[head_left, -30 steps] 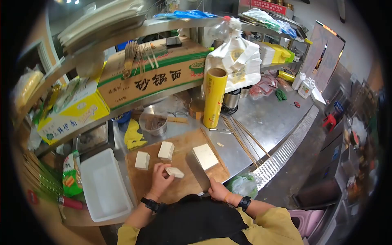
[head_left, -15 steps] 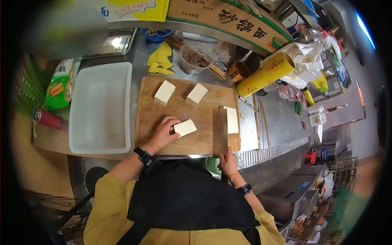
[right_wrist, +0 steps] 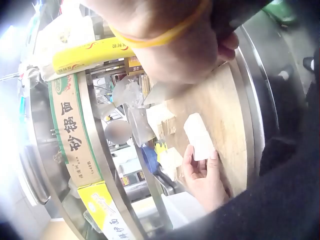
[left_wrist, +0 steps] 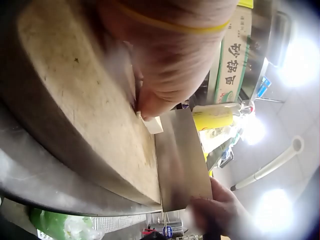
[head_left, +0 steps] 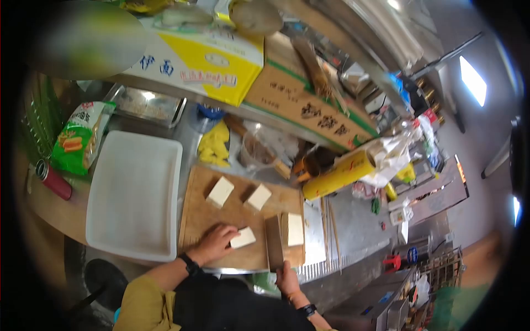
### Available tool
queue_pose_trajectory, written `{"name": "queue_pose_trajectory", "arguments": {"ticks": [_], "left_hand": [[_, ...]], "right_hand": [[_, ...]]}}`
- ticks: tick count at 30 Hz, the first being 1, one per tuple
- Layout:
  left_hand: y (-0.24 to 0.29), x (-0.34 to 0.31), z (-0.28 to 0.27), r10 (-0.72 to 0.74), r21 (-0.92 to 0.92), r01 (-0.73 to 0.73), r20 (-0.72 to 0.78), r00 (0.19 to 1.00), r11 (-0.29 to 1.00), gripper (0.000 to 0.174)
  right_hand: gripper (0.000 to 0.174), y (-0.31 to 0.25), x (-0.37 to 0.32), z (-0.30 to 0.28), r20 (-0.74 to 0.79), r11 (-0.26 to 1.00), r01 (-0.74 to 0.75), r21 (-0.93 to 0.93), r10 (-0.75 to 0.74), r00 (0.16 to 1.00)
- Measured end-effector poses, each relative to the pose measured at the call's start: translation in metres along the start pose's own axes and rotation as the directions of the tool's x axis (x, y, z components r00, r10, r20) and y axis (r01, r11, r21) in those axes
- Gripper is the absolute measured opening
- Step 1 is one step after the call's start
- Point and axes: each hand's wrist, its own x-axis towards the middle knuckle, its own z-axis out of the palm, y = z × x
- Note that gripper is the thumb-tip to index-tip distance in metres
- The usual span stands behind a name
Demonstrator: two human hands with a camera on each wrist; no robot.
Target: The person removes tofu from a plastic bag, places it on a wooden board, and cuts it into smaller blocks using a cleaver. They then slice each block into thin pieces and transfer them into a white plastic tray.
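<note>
On the wooden cutting board [head_left: 210,182], my left hand [head_left: 216,243] grips the end of a small white block [head_left: 243,237], its thumb and fingers on either side in the right wrist view. My right hand [head_left: 287,280] holds a broad-bladed cleaver [head_left: 274,243] by the handle, the blade standing just left of a larger white block [head_left: 293,229]. Two other white stacks, one at the left [head_left: 220,192] and one at the right [head_left: 258,197], sit on the board's far part. In the left wrist view the cleaver [left_wrist: 182,160] is beside the held block.
An empty-looking white tray [head_left: 132,198] lies left of the board, with a green snack bag [head_left: 77,140] and red bottle [head_left: 53,180] beyond. Behind the board are a yellow cloth [head_left: 215,144], a plastic tub [head_left: 258,153] and a yellow roll [head_left: 339,175]. Skewers [head_left: 331,231] lie right.
The head view has turned and shifted. My left hand still holds the small block, and my right hand keeps the cleaver beside the larger block.
</note>
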Motion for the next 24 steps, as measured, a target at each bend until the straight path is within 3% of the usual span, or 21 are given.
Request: {"name": "queue_pose_trajectory", "arguments": {"ticks": [2,9,12,14,16,18,20,23,24], "left_hand": [[0.002,-0.001,0.001,-0.011,0.003,0.011,-0.022,1.0,1.0,0.05],[-0.008,-0.004,0.001,-0.044,-0.077,0.042,-0.023,0.999,0.996,0.05],[0.008,0.0,-0.021,-0.096,-0.165,0.093,-0.009,0.995,0.982,0.049],[0.019,-0.004,-0.032,-0.094,-0.124,0.089,-0.035,0.995,0.988,0.046],[0.038,-0.014,-0.055,-0.081,-0.112,0.067,-0.124,0.989,0.991,0.041],[0.063,-0.026,-0.088,-0.192,-0.121,0.182,-0.073,0.979,0.976,0.039],[0.077,-0.036,-0.121,-0.057,0.289,0.093,-0.131,0.99,0.953,0.047],[0.104,-0.046,-0.144,-0.21,0.648,0.332,-0.261,0.942,0.685,0.057],[0.1,-0.057,-0.147,-0.278,0.717,0.336,-0.203,0.939,0.611,0.065]], "right_hand": [[0.031,-0.007,0.005,-0.003,0.063,0.994,-0.08,-0.075,0.085,0.994],[0.023,-0.038,0.002,-0.004,0.078,0.978,-0.118,-0.171,0.133,0.988],[0.022,-0.042,0.004,-0.001,0.091,0.974,-0.136,-0.181,0.155,0.984],[0.025,-0.043,0.004,0.005,0.138,0.986,-0.073,-0.153,0.094,0.986],[0.027,-0.028,0.002,-0.001,0.088,0.987,-0.086,-0.132,0.098,0.991],[0.028,-0.024,0.002,-0.001,0.095,0.99,-0.095,-0.108,0.106,0.99],[0.025,-0.022,0.006,0.0,0.097,0.994,-0.091,-0.064,0.097,0.991],[0.019,-0.022,0.0,-0.006,0.125,0.994,-0.106,-0.005,0.106,0.986],[0.019,-0.021,0.0,-0.009,0.133,0.996,-0.091,0.022,0.087,0.987]]}}
